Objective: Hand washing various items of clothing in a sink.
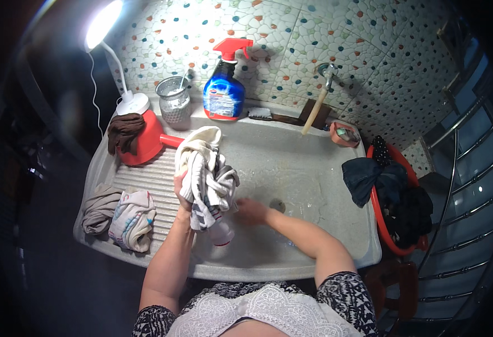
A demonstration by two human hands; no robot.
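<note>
My left hand (pixel 182 189) holds up a bunch of wet-looking white and grey clothes (pixel 206 172) over the middle of the stone laundry sink (pixel 297 164). The cloths hide most of its fingers. A pale cloth end with a red edge hangs from the bunch's lower side. At the right of the bunch is my right hand (pixel 250 211), blurred and low over the basin, left of the drain (pixel 277 205); its fingers are partly hidden, and I cannot tell whether they hold cloth. On the ribbed washboard side lie a folded grey cloth (pixel 102 208) and a folded patterned white cloth (pixel 132 221).
A red dipper (pixel 149 145) with a brown cloth (pixel 125 131), a lamp (pixel 132 103), a glass jar (pixel 174 105), a spray bottle (pixel 224 94) and a scrub brush (pixel 276 116) line the back. A tap (pixel 327 73) and soap dish (pixel 344 134) stand right. Dark clothes fill a red basin (pixel 415 177).
</note>
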